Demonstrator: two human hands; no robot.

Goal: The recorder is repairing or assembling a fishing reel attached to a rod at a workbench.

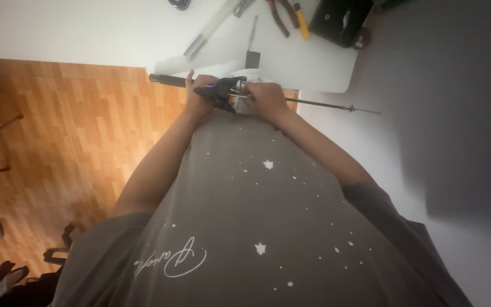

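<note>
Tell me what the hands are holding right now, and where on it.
A fishing rod: the left hand grips it at the handle beside the reel; the right hand holds the shaft just past the reel.

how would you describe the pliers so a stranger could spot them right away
Start at the white table above the hands, then follow its far edge toward the black case. Left of that case, beside a yellow-handled tool, lie the pliers: the only tool there with red handles.

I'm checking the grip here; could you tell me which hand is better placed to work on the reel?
Probably the right hand: its fingers are at the reel, while the left hand grips the rod handle.
</note>
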